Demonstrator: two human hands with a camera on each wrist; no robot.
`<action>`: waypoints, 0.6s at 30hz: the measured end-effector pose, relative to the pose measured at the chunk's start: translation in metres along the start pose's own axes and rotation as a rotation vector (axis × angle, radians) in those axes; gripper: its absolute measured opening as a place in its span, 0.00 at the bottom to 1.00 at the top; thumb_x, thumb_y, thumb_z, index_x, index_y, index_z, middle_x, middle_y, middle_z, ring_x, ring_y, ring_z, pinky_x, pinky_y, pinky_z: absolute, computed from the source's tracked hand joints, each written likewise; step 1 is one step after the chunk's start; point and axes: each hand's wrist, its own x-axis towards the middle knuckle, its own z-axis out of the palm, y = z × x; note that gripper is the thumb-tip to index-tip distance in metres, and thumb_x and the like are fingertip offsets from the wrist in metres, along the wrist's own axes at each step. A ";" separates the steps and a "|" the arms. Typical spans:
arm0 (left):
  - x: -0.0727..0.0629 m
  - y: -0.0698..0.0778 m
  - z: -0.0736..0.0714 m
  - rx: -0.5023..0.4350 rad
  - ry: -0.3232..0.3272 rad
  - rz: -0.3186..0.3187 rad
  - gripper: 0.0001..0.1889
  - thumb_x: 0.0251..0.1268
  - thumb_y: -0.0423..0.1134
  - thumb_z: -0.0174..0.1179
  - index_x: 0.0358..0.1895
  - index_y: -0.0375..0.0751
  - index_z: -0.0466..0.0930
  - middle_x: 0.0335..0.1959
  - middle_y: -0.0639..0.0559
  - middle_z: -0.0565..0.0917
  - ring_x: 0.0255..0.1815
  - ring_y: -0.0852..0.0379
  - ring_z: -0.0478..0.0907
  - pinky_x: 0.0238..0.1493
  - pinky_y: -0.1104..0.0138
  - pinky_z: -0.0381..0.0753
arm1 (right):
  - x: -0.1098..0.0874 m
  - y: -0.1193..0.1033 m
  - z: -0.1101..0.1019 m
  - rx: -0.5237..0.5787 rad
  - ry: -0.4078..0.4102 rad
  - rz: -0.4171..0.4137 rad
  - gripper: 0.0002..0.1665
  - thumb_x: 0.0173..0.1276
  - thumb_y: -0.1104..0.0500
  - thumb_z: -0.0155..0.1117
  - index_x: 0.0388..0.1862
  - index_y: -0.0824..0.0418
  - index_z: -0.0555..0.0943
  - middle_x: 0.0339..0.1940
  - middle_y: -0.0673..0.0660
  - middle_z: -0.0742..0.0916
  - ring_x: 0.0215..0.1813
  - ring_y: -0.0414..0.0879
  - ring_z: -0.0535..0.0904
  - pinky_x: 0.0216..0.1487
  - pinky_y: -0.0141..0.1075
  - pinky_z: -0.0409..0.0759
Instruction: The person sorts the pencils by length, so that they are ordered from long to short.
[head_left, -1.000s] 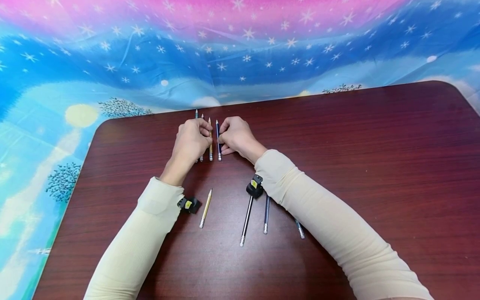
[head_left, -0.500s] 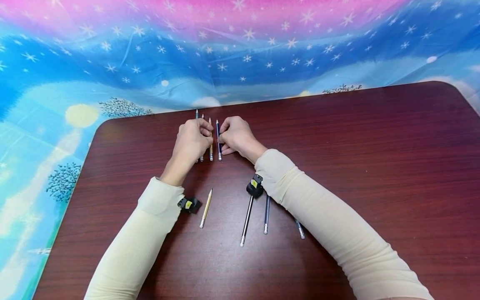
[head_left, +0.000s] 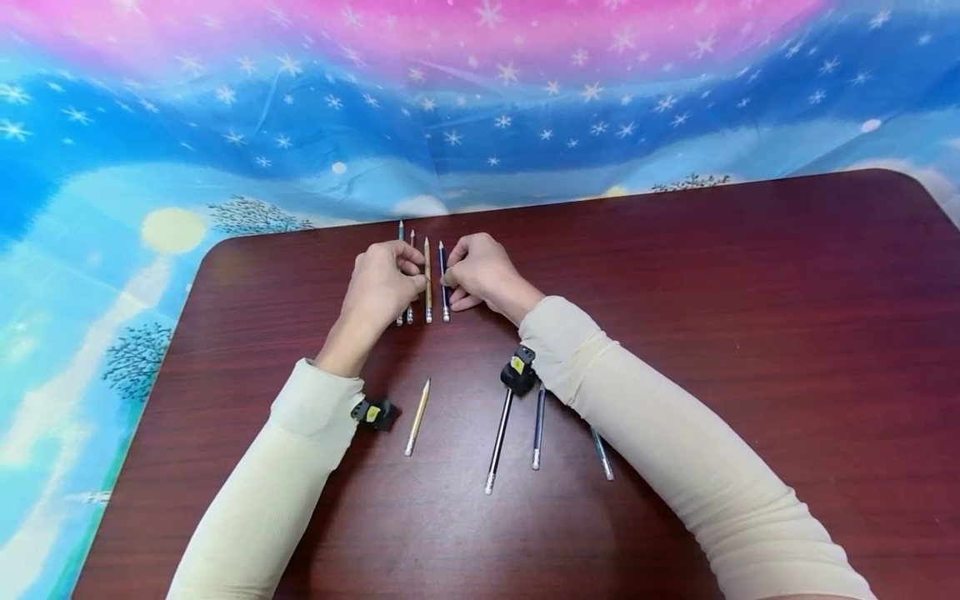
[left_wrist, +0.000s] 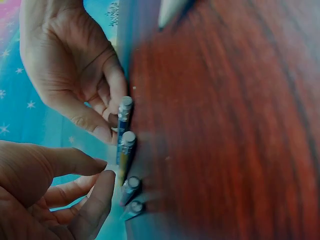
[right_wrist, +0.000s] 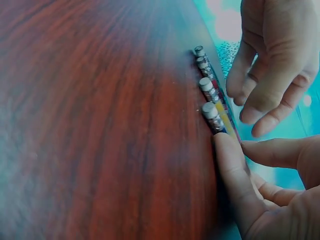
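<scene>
Four wooden pencils would exceed plain view, so several lie side by side near the table's far edge, erasers toward me. Rightmost is a dark blue pencil (head_left: 446, 310), which my right hand (head_left: 486, 273) pinches, its thumb along the near side in the right wrist view. Left of it lies a yellow pencil (head_left: 428, 304). My left hand (head_left: 381, 277) hovers beside that one, thumb and index fingertips close together, holding nothing. Beyond, a reddish pencil (right_wrist: 203, 64) and a teal pencil (head_left: 401, 228) are partly hidden under the left hand.
Nearer me lie a second yellow pencil (head_left: 417, 419), a black-and-white striped pencil (head_left: 498, 442), another dark blue pencil (head_left: 538, 429) and a teal one (head_left: 602, 457), partly covered by the right sleeve. A patterned cloth (head_left: 480, 108) hangs behind the table (head_left: 712, 333).
The head view has shifted slightly. My left fingertips have drawn a little left from over the yellow pencil. The right hand stays at the dark blue pencil.
</scene>
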 end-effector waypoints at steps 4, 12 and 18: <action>-0.008 -0.002 -0.009 -0.073 -0.030 -0.019 0.11 0.70 0.33 0.62 0.52 0.38 0.84 0.39 0.48 0.86 0.33 0.54 0.86 0.37 0.67 0.83 | -0.005 -0.002 -0.005 -0.043 -0.020 0.006 0.06 0.72 0.71 0.64 0.42 0.67 0.75 0.41 0.62 0.87 0.20 0.45 0.80 0.30 0.38 0.91; -0.039 -0.015 -0.025 -0.206 -0.148 -0.033 0.12 0.74 0.36 0.60 0.55 0.36 0.84 0.45 0.42 0.89 0.40 0.48 0.86 0.38 0.68 0.88 | -0.038 -0.001 -0.040 -0.164 -0.063 0.002 0.10 0.73 0.65 0.67 0.47 0.65 0.74 0.41 0.61 0.85 0.29 0.48 0.80 0.32 0.38 0.90; -0.071 -0.028 -0.029 -0.287 -0.222 -0.058 0.14 0.75 0.36 0.58 0.57 0.35 0.84 0.53 0.40 0.89 0.47 0.50 0.85 0.44 0.66 0.90 | -0.079 0.011 -0.073 -0.216 -0.075 -0.035 0.17 0.72 0.63 0.68 0.54 0.68 0.74 0.38 0.59 0.85 0.34 0.49 0.83 0.38 0.41 0.90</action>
